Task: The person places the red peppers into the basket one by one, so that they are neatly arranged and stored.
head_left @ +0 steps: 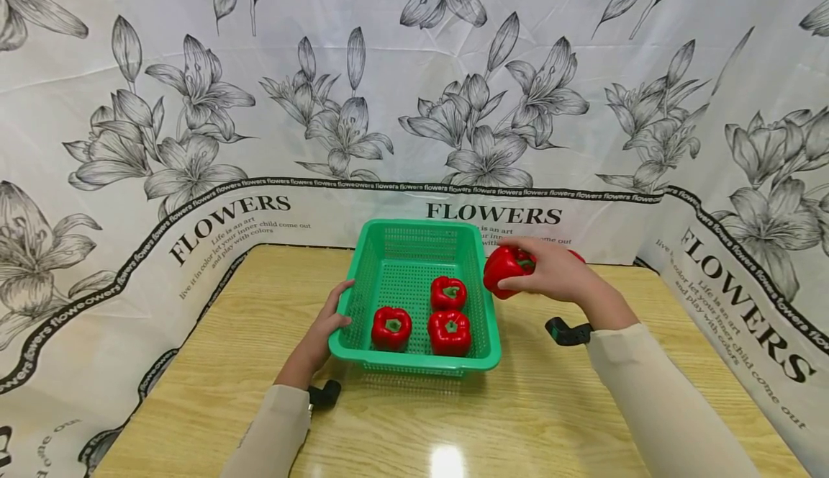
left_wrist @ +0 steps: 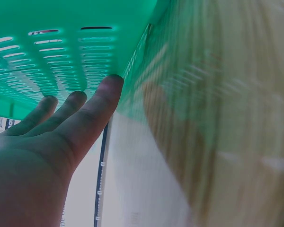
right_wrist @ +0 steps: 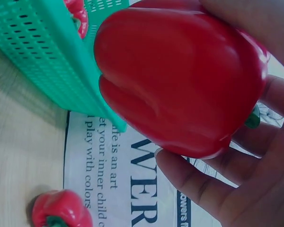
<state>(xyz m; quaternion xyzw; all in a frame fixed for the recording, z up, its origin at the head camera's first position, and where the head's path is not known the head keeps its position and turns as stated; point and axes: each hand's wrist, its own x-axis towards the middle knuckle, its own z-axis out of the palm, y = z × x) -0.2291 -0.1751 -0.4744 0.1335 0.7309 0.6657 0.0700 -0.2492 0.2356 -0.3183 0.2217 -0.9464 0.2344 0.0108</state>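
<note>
Right hand (head_left: 552, 269) is gripping a red pepper (head_left: 499, 269) beside the basket (head_left: 414, 361), seemingly mid-transfer; left hand (head_left: 322, 327) is clasping its rim (head_left: 345, 347). Placing is probably calling for clearing that edge.

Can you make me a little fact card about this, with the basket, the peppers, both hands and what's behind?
Basket: green basket, on the wooden table
Inside: three red peppers
Left hand: holds the basket's left rim
Right hand: holds a fourth pepper beside the basket's right rim
On table: a fifth pepper
Behind: flower-printed cloth
</note>
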